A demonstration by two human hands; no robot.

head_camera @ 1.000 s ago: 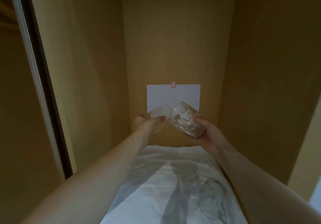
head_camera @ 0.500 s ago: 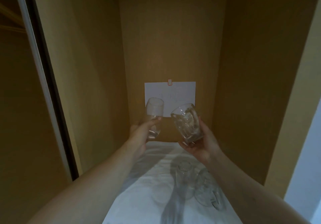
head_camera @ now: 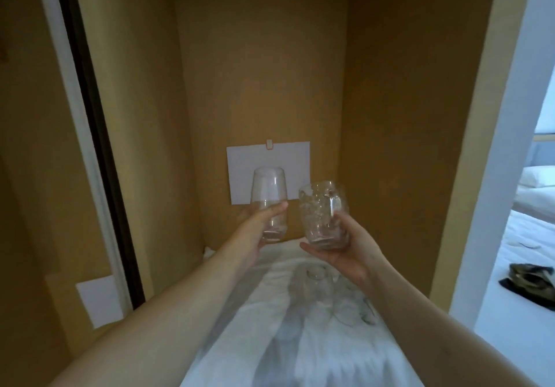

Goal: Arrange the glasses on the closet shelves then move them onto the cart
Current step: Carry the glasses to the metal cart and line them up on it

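The left hand wraps its fingers round a smooth glass, and the right hand wraps round a bumpy glass, both held up above the white cloth on the closet shelf. Both glasses stand almost straight up, side by side and not touching. More glasses rest on the white cloth just under the right hand, so that hand looks nearer to them.

Readable text: none.
White sheet on the closet's back wall: blank as far as can be told.
Small tag at that sheet's top edge: too small to read.
Second white sheet, lower left: blank.
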